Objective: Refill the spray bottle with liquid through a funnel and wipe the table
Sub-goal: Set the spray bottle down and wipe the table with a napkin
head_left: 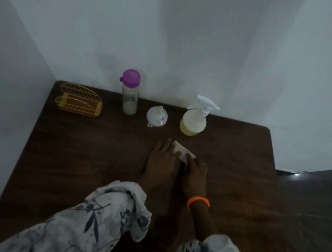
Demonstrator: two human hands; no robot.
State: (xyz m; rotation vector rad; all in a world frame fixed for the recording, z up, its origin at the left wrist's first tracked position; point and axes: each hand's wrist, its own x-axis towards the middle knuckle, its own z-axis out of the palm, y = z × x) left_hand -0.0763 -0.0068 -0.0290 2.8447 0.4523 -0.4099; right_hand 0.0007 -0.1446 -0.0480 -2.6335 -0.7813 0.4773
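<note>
We have both hands flat on a small white cloth (180,150) near the middle of the worktop (89,157), the left hand (161,162) and right hand (195,174) pressing it with straight fingers and no closed grip, which suits wiping. The spray bottle (194,121), its trigger head on and holding yellowish liquid, stands toward the far right corner. The funnel (157,116) lies upturned beside it and the purple-capped bottle (130,93) is capped at the far edge, so we judge the refill finished.
</note>
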